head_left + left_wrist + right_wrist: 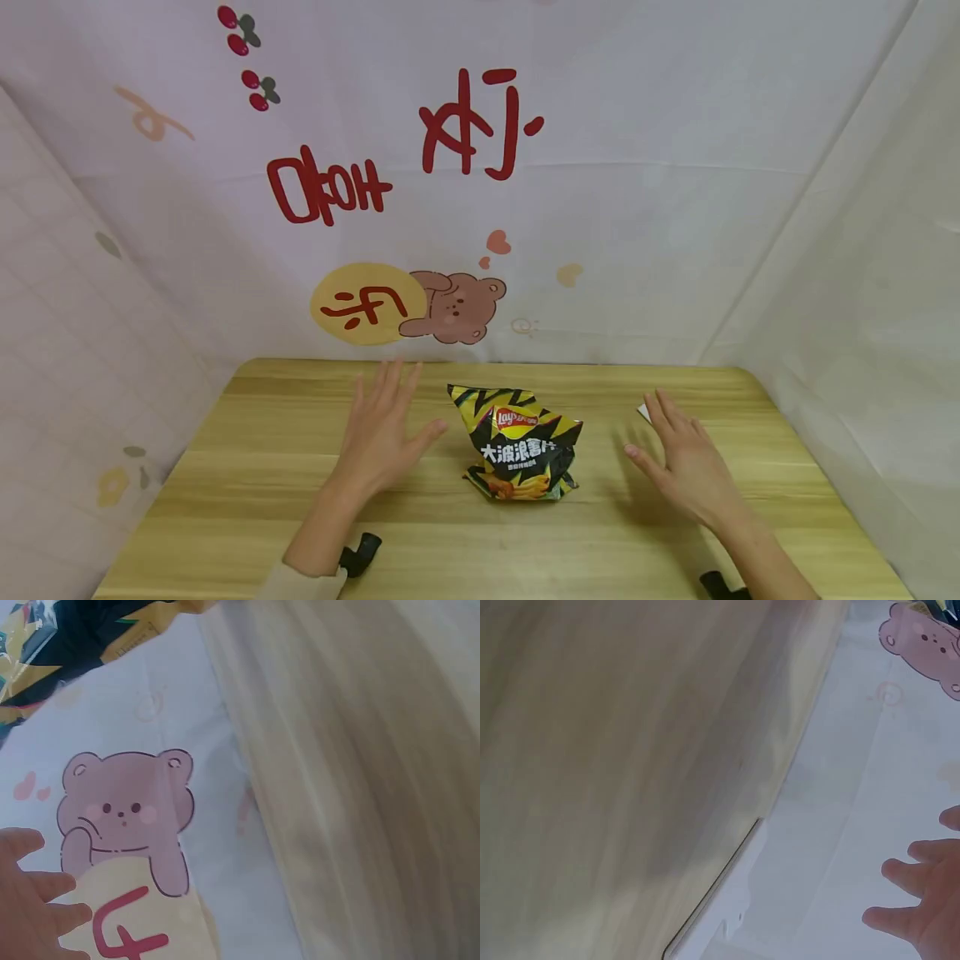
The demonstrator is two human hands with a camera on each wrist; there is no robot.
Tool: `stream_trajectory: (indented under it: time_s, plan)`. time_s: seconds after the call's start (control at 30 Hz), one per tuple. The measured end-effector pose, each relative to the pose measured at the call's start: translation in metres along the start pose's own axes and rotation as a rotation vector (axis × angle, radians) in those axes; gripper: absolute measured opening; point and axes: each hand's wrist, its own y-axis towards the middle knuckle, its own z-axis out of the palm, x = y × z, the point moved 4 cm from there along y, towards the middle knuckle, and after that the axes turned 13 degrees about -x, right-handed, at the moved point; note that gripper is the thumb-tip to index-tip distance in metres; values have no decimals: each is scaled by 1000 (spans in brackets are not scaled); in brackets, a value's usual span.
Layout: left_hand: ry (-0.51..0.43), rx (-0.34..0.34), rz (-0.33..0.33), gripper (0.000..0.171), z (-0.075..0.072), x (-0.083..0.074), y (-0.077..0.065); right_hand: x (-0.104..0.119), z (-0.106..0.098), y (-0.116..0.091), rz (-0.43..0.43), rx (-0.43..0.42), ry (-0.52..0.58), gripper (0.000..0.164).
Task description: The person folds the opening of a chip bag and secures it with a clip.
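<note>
A black and yellow Lay's chip bag (517,446) sits crumpled on the wooden table between the two hands. To its left is the left hand (382,442), palm down with fingers spread and the thumb pointing toward the bag. Part of the bag (82,645) crosses the upper left of the left wrist view, with the left fingers (56,919) at lower left. On the other side, the right hand (690,467) holds nothing, its fingers extended and a shadow below it. Just past its fingertips a small white flat piece (643,412) shows, mostly hidden by the hand.
The wooden table (262,467) ends at a white cloth backdrop (637,208) printed with red characters and a bear (461,308). Cloth also hangs along the left and right sides. Black straps (362,554) are at the wrists.
</note>
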Motion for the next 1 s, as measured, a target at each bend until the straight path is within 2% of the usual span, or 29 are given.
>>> stream_trajectory:
  time_s: [0.13,0.63,0.8,1.0]
  plan:
    - [-29,-16,1,91,0,-9,5,4,2,1,-3,-25,25,83]
    - [-160,-121,42,85,0,-40,22,27,11,3,80,-69,178,72]
    - [-158,-135,52,83,2,-49,27,34,13,5,99,-79,255,68]
    - [-153,-164,95,79,3,-59,31,42,16,9,77,-125,297,64]
